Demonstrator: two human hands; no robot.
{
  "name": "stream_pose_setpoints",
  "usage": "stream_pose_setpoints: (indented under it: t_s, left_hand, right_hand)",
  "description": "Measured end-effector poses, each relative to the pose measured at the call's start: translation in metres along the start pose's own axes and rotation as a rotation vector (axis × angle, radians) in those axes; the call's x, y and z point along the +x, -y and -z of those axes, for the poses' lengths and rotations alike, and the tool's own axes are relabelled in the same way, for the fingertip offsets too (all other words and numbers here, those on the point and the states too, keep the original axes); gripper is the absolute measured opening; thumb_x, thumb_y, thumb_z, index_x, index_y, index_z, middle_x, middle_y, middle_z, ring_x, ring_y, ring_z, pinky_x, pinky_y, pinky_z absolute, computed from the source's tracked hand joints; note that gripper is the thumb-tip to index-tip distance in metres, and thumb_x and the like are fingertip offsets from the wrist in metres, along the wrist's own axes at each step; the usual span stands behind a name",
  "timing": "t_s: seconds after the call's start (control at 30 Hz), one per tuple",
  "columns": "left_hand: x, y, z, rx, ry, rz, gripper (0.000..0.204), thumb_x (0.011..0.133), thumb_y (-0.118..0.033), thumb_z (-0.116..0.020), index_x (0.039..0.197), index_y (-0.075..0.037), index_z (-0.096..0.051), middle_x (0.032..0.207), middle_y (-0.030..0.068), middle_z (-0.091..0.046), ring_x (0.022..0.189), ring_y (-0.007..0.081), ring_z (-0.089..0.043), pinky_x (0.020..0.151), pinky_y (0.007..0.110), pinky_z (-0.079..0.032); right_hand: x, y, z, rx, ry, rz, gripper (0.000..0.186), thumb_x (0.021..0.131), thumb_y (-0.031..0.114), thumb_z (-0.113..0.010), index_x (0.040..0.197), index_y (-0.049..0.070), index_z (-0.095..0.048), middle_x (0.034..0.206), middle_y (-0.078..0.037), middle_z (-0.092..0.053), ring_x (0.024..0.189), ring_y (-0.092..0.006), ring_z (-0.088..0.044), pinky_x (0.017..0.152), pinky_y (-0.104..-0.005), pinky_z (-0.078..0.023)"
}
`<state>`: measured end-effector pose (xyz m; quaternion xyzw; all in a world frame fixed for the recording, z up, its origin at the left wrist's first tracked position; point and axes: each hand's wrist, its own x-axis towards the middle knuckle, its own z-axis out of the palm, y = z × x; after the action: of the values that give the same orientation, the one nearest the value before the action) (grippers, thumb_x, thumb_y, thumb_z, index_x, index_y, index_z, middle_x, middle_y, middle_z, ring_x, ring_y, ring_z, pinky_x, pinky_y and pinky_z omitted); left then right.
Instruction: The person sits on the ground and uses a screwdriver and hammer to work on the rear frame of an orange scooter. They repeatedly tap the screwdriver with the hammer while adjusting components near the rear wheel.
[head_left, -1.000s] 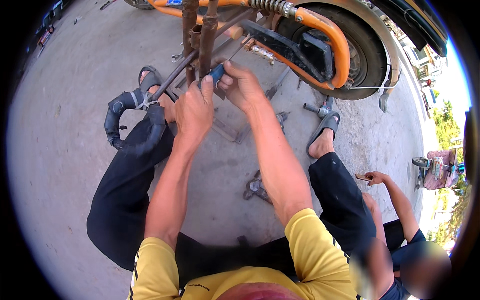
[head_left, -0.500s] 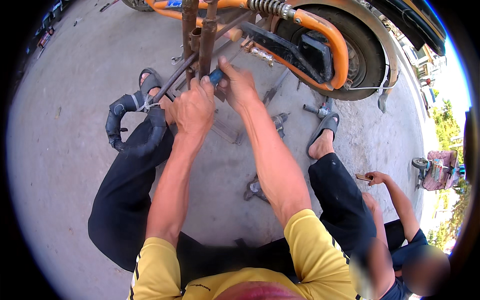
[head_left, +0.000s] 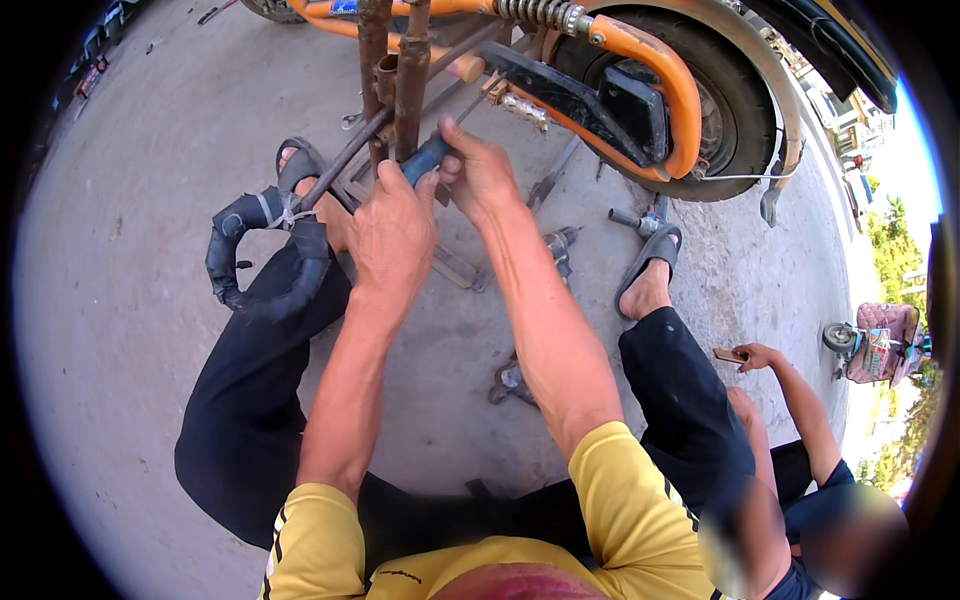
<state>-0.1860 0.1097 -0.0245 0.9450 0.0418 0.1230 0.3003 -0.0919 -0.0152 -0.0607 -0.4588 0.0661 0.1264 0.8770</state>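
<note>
Both hands grip the blue handle (head_left: 425,158) of a tool, probably a screwdriver, whose thin shaft angles up to the right. My left hand (head_left: 393,235) is closed on the handle's lower end, my right hand (head_left: 472,178) around its upper part. Just beyond them stand two rusty upright tubes (head_left: 410,75), crossed by a dark diagonal rod (head_left: 335,172). The rod leads down-left to a curved piece wrapped in black (head_left: 228,255). Above right is an orange vehicle frame (head_left: 683,120) with a black cover (head_left: 630,115).
A rear tyre (head_left: 735,150) sits beside the frame. On the concrete ground (head_left: 140,300) lie a drill (head_left: 555,255), a metal tool (head_left: 625,220) and another tool (head_left: 510,380). At lower right, another person's hand (head_left: 755,355) holds a flat brown object. A parked scooter (head_left: 880,340) is behind.
My left hand has shifted slightly right, and the blue handle with it; more of the handle shows between my hands. My right hand stays in nearly the same place.
</note>
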Motion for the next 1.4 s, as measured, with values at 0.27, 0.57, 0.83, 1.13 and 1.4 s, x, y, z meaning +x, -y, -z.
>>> stream_pose_setpoints:
  t_s: [0.27, 0.57, 0.83, 1.13, 1.4]
  left_hand:
    - [0.028, 0.02, -0.008, -0.352, 0.143, 0.175, 0.063, 0.109, -0.051, -0.048, 0.097, 0.008, -0.067, 0.084, 0.0334, -0.071, 0.088, 0.0532, -0.07, 0.077, 0.058, -0.053]
    - [0.001, 0.017, -0.023, -0.021, -0.227, -0.213, 0.037, 0.101, -0.029, -0.066, 0.112, 0.002, -0.05, 0.097, 0.0314, -0.07, 0.085, 0.0449, -0.073, 0.063, 0.056, -0.055]
    - [0.023, 0.016, -0.006, -0.223, 0.082, 0.117, 0.052, 0.109, -0.045, -0.047, 0.11, 0.005, -0.061, 0.083, 0.0344, -0.071, 0.086, 0.0523, -0.071, 0.076, 0.061, -0.054]
    - [-0.003, 0.015, -0.016, -0.091, -0.25, -0.174, 0.053, 0.107, -0.047, -0.054, 0.106, 0.005, -0.06, 0.082, 0.0312, -0.071, 0.084, 0.0508, -0.072, 0.075, 0.062, -0.053]
    - [0.025, 0.034, -0.017, -0.59, 0.207, 0.206, 0.065, 0.109, -0.055, -0.046, 0.099, 0.006, -0.065, 0.073, 0.0289, -0.069, 0.083, 0.0474, -0.073, 0.071, 0.055, -0.054]
  right_hand:
    - [-0.012, 0.012, -0.006, 0.045, 0.128, -0.005, 0.027, 0.102, 0.019, -0.07, 0.113, -0.005, -0.067, 0.088, -0.008, -0.067, 0.069, -0.013, -0.053, 0.062, -0.0278, -0.045]
    - [-0.001, 0.006, -0.006, 0.003, -0.02, -0.02, 0.022, 0.101, 0.017, -0.072, 0.1, -0.004, -0.069, 0.075, -0.003, -0.056, 0.063, -0.0113, -0.047, 0.056, -0.0288, -0.04]
    - [-0.024, 0.024, -0.022, 0.109, 0.033, -0.055, 0.022, 0.103, 0.017, -0.068, 0.102, -0.005, -0.067, 0.074, -0.003, -0.054, 0.061, -0.01, -0.046, 0.054, -0.026, -0.038]
    - [0.006, 0.013, 0.001, 0.092, 0.019, -0.05, 0.02, 0.1, 0.013, -0.072, 0.099, -0.006, -0.067, 0.078, -0.003, -0.056, 0.06, -0.0096, -0.045, 0.053, -0.0251, -0.036]
    - [-0.014, 0.015, -0.01, 0.034, 0.118, -0.025, 0.023, 0.105, 0.018, -0.064, 0.108, -0.005, -0.067, 0.088, -0.005, -0.065, 0.065, -0.0102, -0.048, 0.056, -0.0267, -0.039]
